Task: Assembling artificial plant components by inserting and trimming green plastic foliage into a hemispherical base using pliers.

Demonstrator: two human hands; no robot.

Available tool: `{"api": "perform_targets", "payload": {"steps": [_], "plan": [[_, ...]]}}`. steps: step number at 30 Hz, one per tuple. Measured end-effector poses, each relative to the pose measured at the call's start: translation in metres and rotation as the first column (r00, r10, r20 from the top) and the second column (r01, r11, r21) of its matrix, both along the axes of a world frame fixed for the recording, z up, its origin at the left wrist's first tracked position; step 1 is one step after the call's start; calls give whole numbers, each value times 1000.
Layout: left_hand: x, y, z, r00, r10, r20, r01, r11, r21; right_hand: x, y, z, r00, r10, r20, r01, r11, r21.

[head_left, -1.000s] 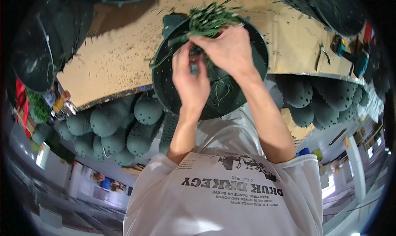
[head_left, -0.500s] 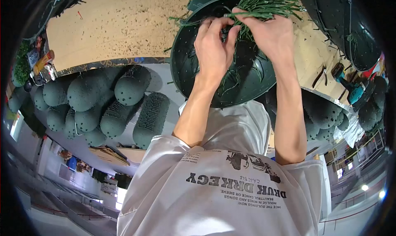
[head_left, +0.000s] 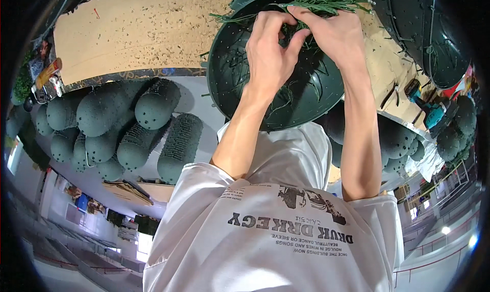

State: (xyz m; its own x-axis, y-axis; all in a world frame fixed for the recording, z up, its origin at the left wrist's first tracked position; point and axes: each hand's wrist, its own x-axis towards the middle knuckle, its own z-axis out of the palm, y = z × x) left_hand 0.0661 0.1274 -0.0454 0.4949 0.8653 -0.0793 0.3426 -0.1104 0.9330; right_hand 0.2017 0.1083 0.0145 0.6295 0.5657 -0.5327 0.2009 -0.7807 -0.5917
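The bowl (head_left: 311, 104) was dark green, the bundle (head_left: 326, 0) brighter.
The table (head_left: 127, 37) was tan, dark-speckled; the shirt (head_left: 204, 251) white, black-printed.

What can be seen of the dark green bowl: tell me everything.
The bowl is round, dark green and looks plastic, with a thin rim and small specks across its inside. Its open side faces up, at the edge of the table. Thin green strands show inside. The left hand and right hand are above it; contact is unclear.
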Motion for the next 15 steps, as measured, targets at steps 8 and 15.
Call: {"api": "perform_targets", "payload": {"steps": [8,15], "plan": [[13,0,3,984,149,-94,-147,989,27,4,0,-7,995,98,-16,-97,993,69],[0,-12,-7,995,91,-28,-71,907,415,5,5,10,989,139,42,-138,990,-26]]}}
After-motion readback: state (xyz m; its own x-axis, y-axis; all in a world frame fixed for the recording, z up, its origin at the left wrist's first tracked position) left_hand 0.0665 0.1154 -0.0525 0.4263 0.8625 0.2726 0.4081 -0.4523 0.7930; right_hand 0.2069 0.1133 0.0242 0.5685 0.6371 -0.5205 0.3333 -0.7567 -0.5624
